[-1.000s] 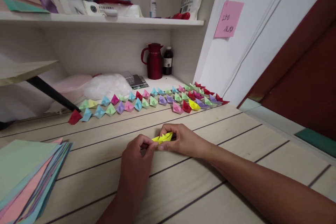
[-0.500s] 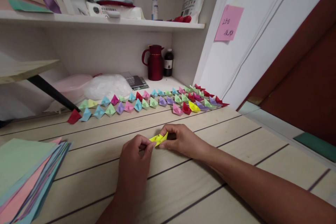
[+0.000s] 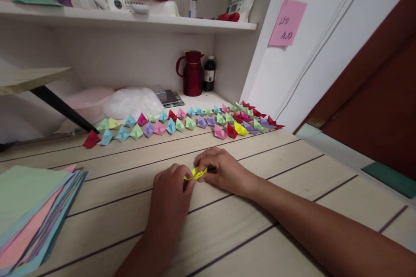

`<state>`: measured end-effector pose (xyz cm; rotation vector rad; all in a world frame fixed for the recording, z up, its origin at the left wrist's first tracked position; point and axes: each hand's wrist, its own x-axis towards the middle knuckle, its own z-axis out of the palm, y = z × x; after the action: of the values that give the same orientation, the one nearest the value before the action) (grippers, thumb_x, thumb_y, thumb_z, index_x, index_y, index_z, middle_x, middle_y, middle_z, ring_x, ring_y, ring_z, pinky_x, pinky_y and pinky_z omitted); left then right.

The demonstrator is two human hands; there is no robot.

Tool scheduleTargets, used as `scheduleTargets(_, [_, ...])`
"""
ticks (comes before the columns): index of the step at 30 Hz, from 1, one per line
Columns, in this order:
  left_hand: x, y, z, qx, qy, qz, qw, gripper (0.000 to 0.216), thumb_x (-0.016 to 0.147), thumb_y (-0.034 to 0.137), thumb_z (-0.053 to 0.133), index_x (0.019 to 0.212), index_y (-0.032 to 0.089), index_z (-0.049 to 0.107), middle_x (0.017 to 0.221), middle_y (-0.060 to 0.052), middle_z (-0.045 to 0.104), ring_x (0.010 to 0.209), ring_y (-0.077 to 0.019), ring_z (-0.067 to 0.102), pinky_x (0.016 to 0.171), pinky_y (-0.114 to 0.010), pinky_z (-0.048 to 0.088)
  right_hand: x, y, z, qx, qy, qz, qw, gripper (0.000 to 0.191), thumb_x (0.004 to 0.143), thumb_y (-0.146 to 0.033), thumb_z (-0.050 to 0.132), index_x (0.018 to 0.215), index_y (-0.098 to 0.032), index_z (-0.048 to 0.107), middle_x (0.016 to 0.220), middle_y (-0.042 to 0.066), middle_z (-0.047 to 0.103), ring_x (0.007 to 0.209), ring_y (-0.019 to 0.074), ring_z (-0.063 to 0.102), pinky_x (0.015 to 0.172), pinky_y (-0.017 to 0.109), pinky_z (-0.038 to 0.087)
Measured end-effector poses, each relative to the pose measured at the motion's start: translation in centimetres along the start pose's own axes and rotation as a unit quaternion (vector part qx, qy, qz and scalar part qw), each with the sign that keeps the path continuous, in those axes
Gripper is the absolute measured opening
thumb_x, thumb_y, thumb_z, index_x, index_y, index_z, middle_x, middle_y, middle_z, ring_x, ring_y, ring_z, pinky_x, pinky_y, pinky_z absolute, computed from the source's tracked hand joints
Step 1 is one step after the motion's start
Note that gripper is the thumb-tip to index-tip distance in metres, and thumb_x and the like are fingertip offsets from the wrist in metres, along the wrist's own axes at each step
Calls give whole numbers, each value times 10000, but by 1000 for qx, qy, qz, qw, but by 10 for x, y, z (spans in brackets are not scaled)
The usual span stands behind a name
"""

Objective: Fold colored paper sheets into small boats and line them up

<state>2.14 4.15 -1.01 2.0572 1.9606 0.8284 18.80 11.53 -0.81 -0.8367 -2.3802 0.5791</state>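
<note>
A small yellow paper boat [image 3: 196,174] is pinched between my two hands, just above or on the wooden table [image 3: 234,229]; I cannot tell whether it touches the wood. My left hand [image 3: 171,188] grips its left end between thumb and fingers. On the right end, the thumb and fingers of my right hand [image 3: 224,172] are closed, partly covering the paper. Beyond them, several folded paper boats stand in rows, among them a red boat [image 3: 91,139], a pink boat [image 3: 220,132] and another yellow boat [image 3: 241,129].
A stack of coloured paper [image 3: 29,199] lies at the left. Behind the boats are a clear plastic bag [image 3: 133,103], a dark red jug [image 3: 193,73] and a dark bottle [image 3: 209,74]. A white shelf [image 3: 136,21] runs above, and a pink note [image 3: 287,22] hangs on the right panel.
The fingers of both hands have curled in further over the yellow boat, pressing into it and covering more of its left end. The camera view has shifted slightly.
</note>
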Motion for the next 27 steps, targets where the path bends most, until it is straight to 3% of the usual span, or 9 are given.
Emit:
scheduleTargets(8, [-2,5,-2,64,-16,31,997,75,822,153,595,769,203,578,832,0,631,792,-189,584,741,-340,368,-2,-8,-11,16,-12,52,998,308,664,-120,747,903,-211,575,899,6,657,801,160,571,699,258,410])
scheduleTargets(13, [-3,6,-3,85,-27,35,995,66,841,163,567,792,202,587,852,-12,631,814,-203,576,737,-346,362,-3,-6,-16,25,-24,43,998,279,672,-94,719,845,-203,529,873,-12,643,788,145,558,691,241,399])
scheduleTargets(18, [-3,7,-4,94,-27,28,995,74,852,172,548,800,204,591,871,-18,632,830,-205,577,746,-346,358,-3,-3,-18,13,-50,5,999,149,714,-101,701,729,-183,578,809,-4,644,761,137,571,687,236,409])
scheduleTargets(23, [-4,7,-5,108,-36,36,993,91,852,146,529,818,201,593,885,-29,631,838,-209,576,737,-341,358,-3,-2,-18,30,-44,0,999,119,740,-81,672,770,-194,650,863,16,669,810,151,597,715,251,438])
scheduleTargets(27, [-4,7,-5,127,-42,38,990,67,857,165,546,832,201,597,899,-37,631,840,-213,575,730,-338,358,-4,-4,-17,66,-36,15,997,161,724,-95,691,828,-195,620,909,9,657,778,139,596,687,243,451])
